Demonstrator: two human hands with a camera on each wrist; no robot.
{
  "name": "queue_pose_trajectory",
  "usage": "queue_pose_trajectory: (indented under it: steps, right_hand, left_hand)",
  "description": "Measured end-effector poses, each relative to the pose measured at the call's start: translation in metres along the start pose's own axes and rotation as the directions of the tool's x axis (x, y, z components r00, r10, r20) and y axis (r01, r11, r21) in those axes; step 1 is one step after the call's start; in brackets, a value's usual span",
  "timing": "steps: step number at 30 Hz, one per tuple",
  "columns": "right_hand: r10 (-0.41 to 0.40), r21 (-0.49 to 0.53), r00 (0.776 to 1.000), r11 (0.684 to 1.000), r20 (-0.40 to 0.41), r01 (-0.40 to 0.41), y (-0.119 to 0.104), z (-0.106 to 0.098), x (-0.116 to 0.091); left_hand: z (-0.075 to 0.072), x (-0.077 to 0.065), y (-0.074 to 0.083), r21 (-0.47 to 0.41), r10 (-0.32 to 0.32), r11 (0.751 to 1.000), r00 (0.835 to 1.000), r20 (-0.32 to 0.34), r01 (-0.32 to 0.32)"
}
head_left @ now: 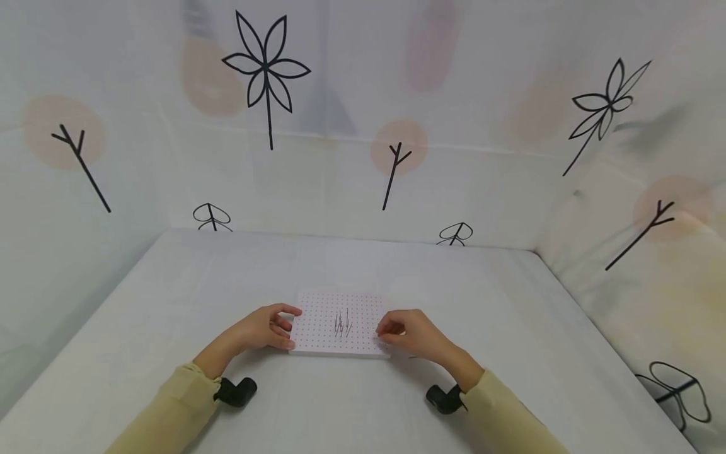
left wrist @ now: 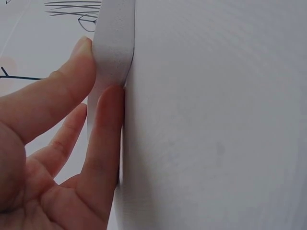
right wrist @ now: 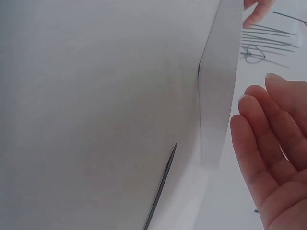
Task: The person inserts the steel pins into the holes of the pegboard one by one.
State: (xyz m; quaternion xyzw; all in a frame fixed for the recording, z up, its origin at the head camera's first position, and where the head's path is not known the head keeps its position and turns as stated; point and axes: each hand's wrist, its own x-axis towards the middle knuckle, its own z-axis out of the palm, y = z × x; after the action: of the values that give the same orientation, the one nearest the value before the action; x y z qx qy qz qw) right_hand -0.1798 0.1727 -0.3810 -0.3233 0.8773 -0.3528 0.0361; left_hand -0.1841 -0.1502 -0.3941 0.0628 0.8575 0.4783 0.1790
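A white board (head_left: pixel 317 340) dotted with rows of small holes lies flat on the table. Several thin dark needles (head_left: pixel 342 325) stand upright near its middle, some leaning. My left hand (head_left: pixel 263 326) touches the board's left edge with spread, fairly straight fingers; in the left wrist view the thumb (left wrist: pixel 72 72) meets the board's edge. At the right edge is my right hand (head_left: pixel 414 331), its thumb and fingertips close together over the board. Whether anything thin lies between those fingertips cannot be made out. On the table below the right hand lies one dark pointed needle (right wrist: pixel 163 182).
A white cloth covers the table (head_left: pixel 340 403), and white curtains (head_left: pixel 351 189) printed with plants and pale blots rise behind it and at both sides. Dark wrist cameras (head_left: pixel 238 392) sit at both sleeve cuffs.
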Motion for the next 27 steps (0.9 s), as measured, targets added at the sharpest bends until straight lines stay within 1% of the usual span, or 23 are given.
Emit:
queue_pose_trajectory:
  steps: [2, 9, 13, 16, 22, 27]
  right_hand:
    - [-0.001, 0.004, 1.000, 1.000, -0.002, 0.001, 0.002, -0.002, -0.004]
    - [0.035, -0.017, 0.999, 0.999, 0.010, -0.035, 0.009, -0.011, -0.014]
    - [0.025, -0.011, 0.999, 1.000, 0.021, -0.025, 0.014, -0.016, -0.019]
    - [0.026, -0.005, 0.999, 1.000, 0.036, -0.025, 0.017, -0.019, -0.022]
    - [0.056, -0.016, 0.995, 0.998, 0.080, -0.054, 0.023, -0.024, -0.028]
    - [0.058, -0.028, 0.992, 0.998, 0.111, -0.055, 0.028, -0.027, -0.032]
  left_hand:
    - [0.000, 0.000, 0.000, 0.001, -0.002, 1.000, 1.000, -0.002, 0.002]
    - [0.001, -0.002, 0.001, -0.002, -0.005, 1.000, 1.000, -0.003, 0.005]
    - [0.001, -0.002, 0.002, 0.004, -0.005, 1.000, 1.000, -0.008, 0.005]
    - [0.001, -0.002, 0.003, 0.007, -0.004, 1.000, 1.000, -0.008, 0.004]
    - [0.001, -0.001, 0.002, 0.004, -0.007, 1.000, 1.000, -0.005, 0.007]
    - [0.001, -0.001, 0.001, 0.009, -0.005, 1.000, 1.000, -0.007, 0.005]
